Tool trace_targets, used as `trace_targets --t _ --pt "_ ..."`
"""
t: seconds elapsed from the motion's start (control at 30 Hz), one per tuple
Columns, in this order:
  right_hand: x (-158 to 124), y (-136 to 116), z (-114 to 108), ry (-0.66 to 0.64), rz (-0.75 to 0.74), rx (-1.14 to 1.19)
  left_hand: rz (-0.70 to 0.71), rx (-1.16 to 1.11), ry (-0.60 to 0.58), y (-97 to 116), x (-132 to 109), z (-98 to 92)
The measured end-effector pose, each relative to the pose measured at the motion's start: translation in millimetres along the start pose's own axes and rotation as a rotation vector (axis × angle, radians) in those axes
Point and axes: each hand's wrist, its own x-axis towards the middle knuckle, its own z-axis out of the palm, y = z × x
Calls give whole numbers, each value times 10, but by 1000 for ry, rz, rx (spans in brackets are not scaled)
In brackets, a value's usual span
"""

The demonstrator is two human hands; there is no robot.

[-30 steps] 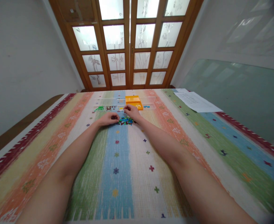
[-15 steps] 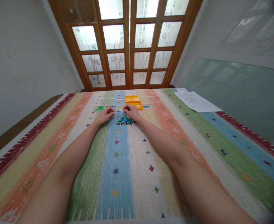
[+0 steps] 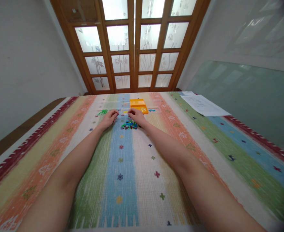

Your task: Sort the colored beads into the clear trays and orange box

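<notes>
My left hand (image 3: 110, 118) hovers over the cloth at the left of a pile of small mixed pieces (image 3: 129, 125), green, blue and dark red. Its thumb and forefinger are pinched together; a tiny dark speck shows at the tips, too small to name. My right hand (image 3: 137, 117) is at the right edge of the pile, fingers curled into a pinch, and whatever they hold is hidden. Just beyond both hands lies a clear compartment tray (image 3: 158, 110). Green pieces (image 3: 103, 112) sit in its left part, yellow pieces (image 3: 125, 112) near the middle, blue pieces (image 3: 152, 110) at the right.
An opened orange box (image 3: 137, 103) with pale pieces in it stands behind my right hand. Printed paper sheets (image 3: 206, 105) lie at the far right of the table. A striped tablecloth (image 3: 127, 193) covers the table, with wooden glass doors (image 3: 133, 48) beyond its far edge.
My left hand has shifted very slightly, and its fingertips are closer together. My right hand and the pile look nearly the same.
</notes>
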Motion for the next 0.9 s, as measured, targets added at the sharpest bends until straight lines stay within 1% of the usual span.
trace_targets --t 0.17,0.37,0.53,0.6,0.7,0.9 --pt "4 13 6 1 -5 8 22 -34 4 -62 11 18" --pt "-1 -20 -5 -1 19 5 -12 -24 5 -3 -6 27" --pt "-9 -45 -19 4 24 16 39 7 -25 29 -15 33" --pt "-7 -37 -21 11 23 20 42 31 4 28 -14 31" --pt "-4 -30 -23 14 17 19 14 44 81 18 -8 24" --pt "-9 -80 -33 13 57 24 -25 44 184 -41 20 -3"
